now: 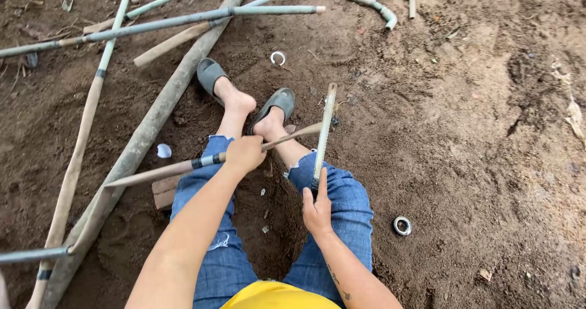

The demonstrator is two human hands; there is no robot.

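Bamboo work, seated on bare dirt ground (476, 132), legs out in blue jeans, grey sandals on both feet. My left hand (244, 153) is clenched around a thin split bamboo strip (183, 167) with a dark node band just left of the grip; the strip runs from lower left across my shins to a free tip near the saw. My right hand (317, 210) is wrapped on the handle of a hand saw (323, 132), index finger laid along the spine, blade pointing away from me and crossing the strip's tip just beside my right foot. Blade looks to be sitting on or right at the strip, but I can't tell if a kerf is started: no visible cut line and no fresh offcut under the blade. My read: cut is at setup or first strokes, nothing severed on this piece. Strip seems propped on my legs, with a flat wooden block (163, 192) under my left knee area, partly hidden. Stock around me: a thick bamboo pole (152, 126) lying diagonal on my left, several thinner greenish culms (183, 21) crossed over it at top. Small rings on the dirt, one white (278, 57) beyond my feet, one metallic-looking (401, 225) by my right thigh; can't tell if they're offcuts. Judging by the pile, most stock is untouched full lengths.
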